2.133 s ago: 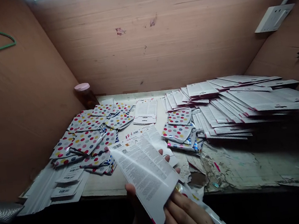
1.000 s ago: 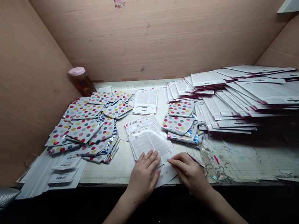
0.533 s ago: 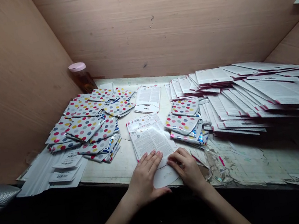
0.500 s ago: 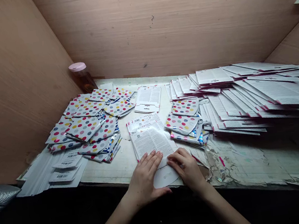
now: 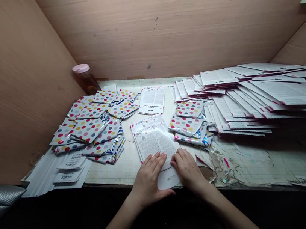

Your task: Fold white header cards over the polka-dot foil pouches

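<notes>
The left hand [image 5: 150,177] lies flat, its fingers straight and nearly together, on a white printed packet [image 5: 155,142] at the near edge of the tabletop [image 5: 262,163]; the right hand [image 5: 188,168] is curled at the packet's lower right edge, and whether its fingers pinch it cannot be told. The packet, atop similar ones, bears columns of tiny print and a small square code, too small to read; its plain rounded flap [image 5: 169,179] points toward the person. Just right are shiny pouches [image 5: 185,125] with multicoloured dots; a larger dotted heap [image 5: 89,129] sits left, behind barcoded white slips [image 5: 70,163] whose lettering is illegible. Another printed packet stack [image 5: 151,97] lies farther back. Overlapping pink-edged packets [image 5: 275,91] fan out at right. At back left, a pink-lidded bottle [image 5: 89,82] holds something dark amber.
</notes>
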Demonstrator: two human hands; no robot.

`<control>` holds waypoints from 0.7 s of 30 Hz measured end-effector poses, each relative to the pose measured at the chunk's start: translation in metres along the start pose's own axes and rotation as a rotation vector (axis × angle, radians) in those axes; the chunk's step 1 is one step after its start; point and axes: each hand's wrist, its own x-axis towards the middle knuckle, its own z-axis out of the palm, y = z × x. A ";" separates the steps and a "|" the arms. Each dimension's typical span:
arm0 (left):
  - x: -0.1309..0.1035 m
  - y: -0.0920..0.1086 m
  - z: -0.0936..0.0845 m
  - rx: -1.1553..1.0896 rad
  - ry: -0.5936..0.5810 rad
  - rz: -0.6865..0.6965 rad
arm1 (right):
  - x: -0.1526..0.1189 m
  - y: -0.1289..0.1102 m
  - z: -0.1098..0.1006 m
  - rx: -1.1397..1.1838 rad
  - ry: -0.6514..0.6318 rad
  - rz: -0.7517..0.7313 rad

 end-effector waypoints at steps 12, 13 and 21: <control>-0.017 0.002 -0.016 -0.152 -0.141 0.247 | -0.053 -0.019 -0.082 0.256 -0.422 -0.147; -0.023 0.003 -0.015 -0.148 -0.094 0.278 | -0.048 -0.016 -0.078 0.218 -0.363 -0.147; -0.042 0.023 0.008 -0.221 0.378 0.012 | -0.047 -0.015 -0.042 0.248 -0.068 -0.214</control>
